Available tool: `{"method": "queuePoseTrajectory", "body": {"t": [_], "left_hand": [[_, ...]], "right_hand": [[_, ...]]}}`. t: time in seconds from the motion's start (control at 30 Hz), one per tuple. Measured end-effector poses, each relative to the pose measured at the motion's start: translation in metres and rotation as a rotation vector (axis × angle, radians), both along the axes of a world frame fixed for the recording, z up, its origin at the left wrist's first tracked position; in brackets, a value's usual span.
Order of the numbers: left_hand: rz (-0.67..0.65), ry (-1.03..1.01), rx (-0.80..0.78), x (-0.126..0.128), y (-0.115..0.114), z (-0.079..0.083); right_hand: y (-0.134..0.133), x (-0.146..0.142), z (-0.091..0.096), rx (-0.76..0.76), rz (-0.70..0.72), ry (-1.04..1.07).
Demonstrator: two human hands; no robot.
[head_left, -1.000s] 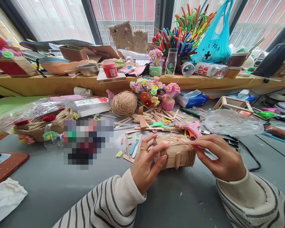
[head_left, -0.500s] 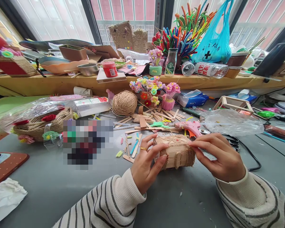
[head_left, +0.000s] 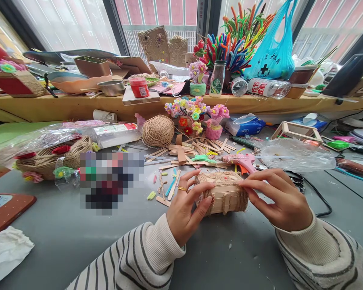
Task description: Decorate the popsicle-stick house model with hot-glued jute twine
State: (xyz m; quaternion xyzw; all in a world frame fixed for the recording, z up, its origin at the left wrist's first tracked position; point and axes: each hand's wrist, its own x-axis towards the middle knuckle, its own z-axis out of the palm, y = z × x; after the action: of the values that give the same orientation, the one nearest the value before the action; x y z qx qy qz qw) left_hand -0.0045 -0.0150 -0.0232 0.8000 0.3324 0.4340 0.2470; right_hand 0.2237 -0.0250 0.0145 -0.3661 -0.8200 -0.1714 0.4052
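Observation:
A small chest of wooden craft sticks [head_left: 219,201], trimmed with jute twine at both ends and along its lid, rests on the grey table. My left hand [head_left: 189,203], with a ring on one finger, grips the chest's left end, thumb on the front and fingers over the top. At the upper right edge, my right hand [head_left: 280,197] pinches with thumb and index finger against the twine trim. Whatever lies between those fingertips is too small to make out. Just behind the chest lies a pink glue gun [head_left: 245,161].
Loose craft sticks [head_left: 211,145], a ball of twine [head_left: 158,131] and crochet-like flowers [head_left: 189,110] lie behind the chest. A twine basket [head_left: 51,161] is at left, a phone [head_left: 9,209] nearer. A clear plastic bag [head_left: 296,155] and black cable [head_left: 320,197] are at right.
Almost nothing differs. My right fingertips have shifted very slightly left along the chest's edge; my left hand and the chest stay in place.

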Motion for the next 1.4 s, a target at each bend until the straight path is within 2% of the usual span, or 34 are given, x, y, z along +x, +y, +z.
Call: {"method": "queuePoseTrajectory", "body": {"t": [0.23, 0.5, 0.73, 1.4], "left_hand": [[0.002, -0.006, 0.009, 0.001, 0.001, 0.000], [0.008, -0.012, -0.002, 0.001, 0.001, -0.001], [0.013, 0.001, -0.005, 0.000, 0.001, 0.000], [0.006, -0.022, 0.016, 0.000, 0.001, -0.002]], "right_hand": [[0.000, 0.003, 0.001, 0.018, -0.008, -0.041], [-0.001, 0.000, 0.001, 0.035, -0.097, 0.050], [-0.011, -0.009, -0.003, -0.137, 0.075, 0.078], [-0.010, -0.014, -0.011, -0.210, 0.105, 0.072]]}}
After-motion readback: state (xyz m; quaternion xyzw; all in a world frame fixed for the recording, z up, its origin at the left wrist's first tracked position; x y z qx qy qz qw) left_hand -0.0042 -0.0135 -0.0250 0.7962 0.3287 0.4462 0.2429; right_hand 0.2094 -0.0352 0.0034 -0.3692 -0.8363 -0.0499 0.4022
